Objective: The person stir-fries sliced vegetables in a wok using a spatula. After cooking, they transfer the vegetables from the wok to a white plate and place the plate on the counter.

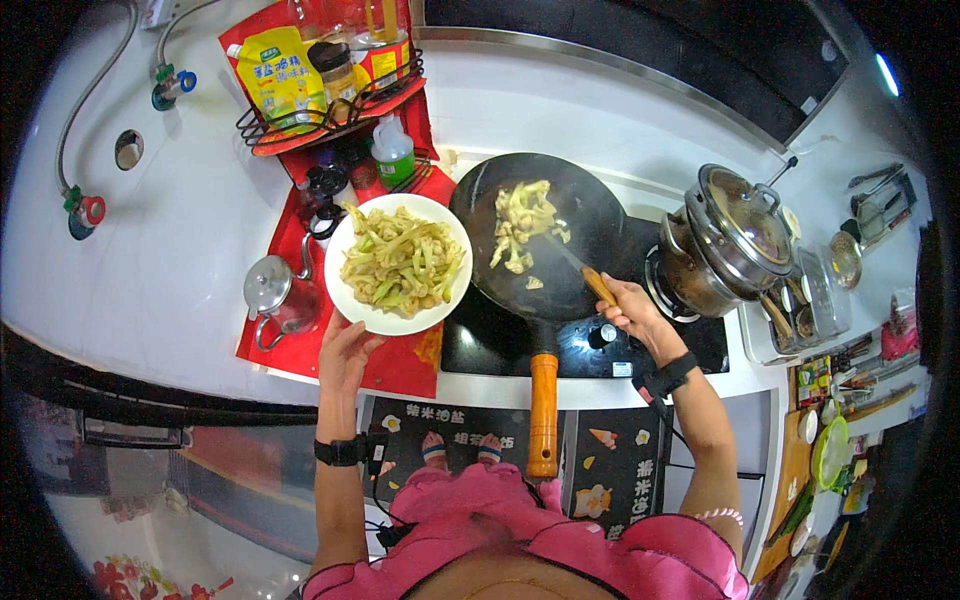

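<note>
My left hand [347,352] grips the near rim of a white plate [400,327], which is heaped with cooked cauliflower florets [401,259]. Just right of the plate, a dark wok [480,247] sits on the stove with a smaller heap of cauliflower [521,217] inside. My right hand [634,306] is closed around the wooden handle of a spatula [598,285]. Its metal end reaches into the wok beside the florets, partly blurred by steam. The wok's own wooden handle [544,420] points towards me, with neither hand on it.
A lidded steamer pot [705,247] stands on the right burner. Left of the plate are a metal oil pot [274,296] and a wire rack [352,112] of seasonings above a red mat [300,356]. A stove knob [602,336] lies below my right hand. Utensils crowd the far right.
</note>
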A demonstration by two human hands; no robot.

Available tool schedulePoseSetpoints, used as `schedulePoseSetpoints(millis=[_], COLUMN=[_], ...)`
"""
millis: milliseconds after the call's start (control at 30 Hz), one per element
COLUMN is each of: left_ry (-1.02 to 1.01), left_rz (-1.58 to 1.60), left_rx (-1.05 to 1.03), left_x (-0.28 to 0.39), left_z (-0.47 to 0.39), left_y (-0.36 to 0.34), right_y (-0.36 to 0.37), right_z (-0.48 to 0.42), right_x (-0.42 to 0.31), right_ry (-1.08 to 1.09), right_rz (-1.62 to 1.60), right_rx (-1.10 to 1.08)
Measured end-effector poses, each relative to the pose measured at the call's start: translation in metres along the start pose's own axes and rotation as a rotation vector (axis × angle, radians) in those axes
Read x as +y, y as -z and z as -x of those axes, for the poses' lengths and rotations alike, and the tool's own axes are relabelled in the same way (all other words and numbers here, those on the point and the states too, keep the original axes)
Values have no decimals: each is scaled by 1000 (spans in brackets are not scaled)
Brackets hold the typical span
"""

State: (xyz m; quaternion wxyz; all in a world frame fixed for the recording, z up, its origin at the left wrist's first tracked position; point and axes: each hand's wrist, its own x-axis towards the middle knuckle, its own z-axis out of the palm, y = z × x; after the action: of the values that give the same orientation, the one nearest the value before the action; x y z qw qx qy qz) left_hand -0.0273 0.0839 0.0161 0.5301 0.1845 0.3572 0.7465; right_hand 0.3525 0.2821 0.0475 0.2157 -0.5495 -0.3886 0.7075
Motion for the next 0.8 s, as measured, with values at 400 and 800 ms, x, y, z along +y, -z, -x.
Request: schedulePoseSetpoints(millis=[400,800], left_ry=[9,50], left_rz=[-13,96], left_rx=[-76,-153], left_x=[-4,-20], left_z=[-6,-22], left_y=[-18,-32], right_y=[-3,-41], right_z=[63,183], right_x=[-21,-56], right_ry=[88,162], right_rz=[-4,202], right_rx=[5,50])
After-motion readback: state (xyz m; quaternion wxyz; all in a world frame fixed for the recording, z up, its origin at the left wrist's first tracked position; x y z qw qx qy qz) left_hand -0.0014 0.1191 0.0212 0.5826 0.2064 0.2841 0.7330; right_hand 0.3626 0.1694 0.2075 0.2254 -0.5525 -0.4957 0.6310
